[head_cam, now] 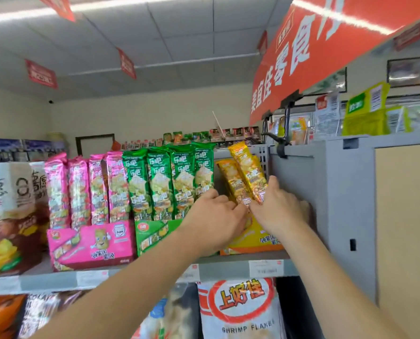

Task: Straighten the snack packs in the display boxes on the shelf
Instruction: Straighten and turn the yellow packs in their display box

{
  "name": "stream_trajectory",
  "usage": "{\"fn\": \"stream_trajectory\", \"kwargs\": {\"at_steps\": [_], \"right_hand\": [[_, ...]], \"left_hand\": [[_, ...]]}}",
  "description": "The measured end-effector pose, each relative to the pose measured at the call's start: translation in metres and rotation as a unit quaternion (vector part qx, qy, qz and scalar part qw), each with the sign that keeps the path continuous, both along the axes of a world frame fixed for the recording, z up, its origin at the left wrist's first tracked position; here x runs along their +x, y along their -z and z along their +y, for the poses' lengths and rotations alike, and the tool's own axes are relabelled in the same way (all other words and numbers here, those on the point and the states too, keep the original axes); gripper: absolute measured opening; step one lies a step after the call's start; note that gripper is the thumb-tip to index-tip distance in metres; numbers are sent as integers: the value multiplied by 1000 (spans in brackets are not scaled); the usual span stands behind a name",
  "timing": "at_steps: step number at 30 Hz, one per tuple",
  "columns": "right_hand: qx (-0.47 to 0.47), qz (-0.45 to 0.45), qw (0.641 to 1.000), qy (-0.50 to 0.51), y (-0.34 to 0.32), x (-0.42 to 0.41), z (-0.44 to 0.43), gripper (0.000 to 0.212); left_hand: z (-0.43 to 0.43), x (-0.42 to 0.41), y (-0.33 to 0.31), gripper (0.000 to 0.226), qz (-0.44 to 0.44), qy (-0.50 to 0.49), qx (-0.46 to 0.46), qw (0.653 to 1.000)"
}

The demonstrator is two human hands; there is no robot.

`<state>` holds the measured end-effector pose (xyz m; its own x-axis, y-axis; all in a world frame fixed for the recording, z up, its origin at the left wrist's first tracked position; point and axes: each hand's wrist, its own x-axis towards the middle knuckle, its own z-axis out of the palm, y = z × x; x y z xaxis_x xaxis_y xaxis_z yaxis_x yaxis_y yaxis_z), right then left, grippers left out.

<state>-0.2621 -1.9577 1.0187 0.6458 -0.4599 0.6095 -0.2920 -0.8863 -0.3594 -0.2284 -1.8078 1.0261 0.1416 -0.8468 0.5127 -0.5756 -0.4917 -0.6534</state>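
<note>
The right hand (277, 206) pinches the lower end of the taller of two long yellow foil snack packs (249, 170), thumb laid up its front and fingers behind. The left hand (216, 216) meets it from the left, fingers curled round the foot of the shorter pack. Both packs stand with their long axes tilted, tops leaning left and bottoms set in the yellow cardboard display box (253, 241) at the right end of the grey metal shelf (228, 267); their print is too blurred to read. Just left, four green foil packs (169, 182) marked "乐吧" stand upright in a green display box (152, 233). Further left, pink foil packs (86, 189) stand in a pink display box (91, 243) bearing a cartoon figure. A grey end panel (326, 192) rises right of the hands. Below the shelf hangs a white bag (240, 309) reading "上好佳" and "SHRIMP FLAKES". Overhead slants a red banner (326, 45) with white characters, "零食" among them.
</note>
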Motion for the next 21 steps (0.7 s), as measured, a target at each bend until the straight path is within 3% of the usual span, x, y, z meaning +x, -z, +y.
{"fn": "stream_trajectory", "kwargs": {"at_steps": [4,10,16,19,21], "right_hand": [[13,35,999,19,-6,4,-4,53],[40,33,998,18,-13,2,0,31],[90,-91,991,-44,-5,-6,2,25],[85,-244,958,-125,0,-12,4,28],[82,-311,932,-166,-2,-19,8,40]], "left_hand": [[0,11,4,32,-16,45,-15,999],[12,15,5,22,9,68,-19,997],[15,17,6,25,35,59,-26,997],[12,13,9,24,74,70,-51,993],[12,8,9,37,113,66,-74,989]]}}
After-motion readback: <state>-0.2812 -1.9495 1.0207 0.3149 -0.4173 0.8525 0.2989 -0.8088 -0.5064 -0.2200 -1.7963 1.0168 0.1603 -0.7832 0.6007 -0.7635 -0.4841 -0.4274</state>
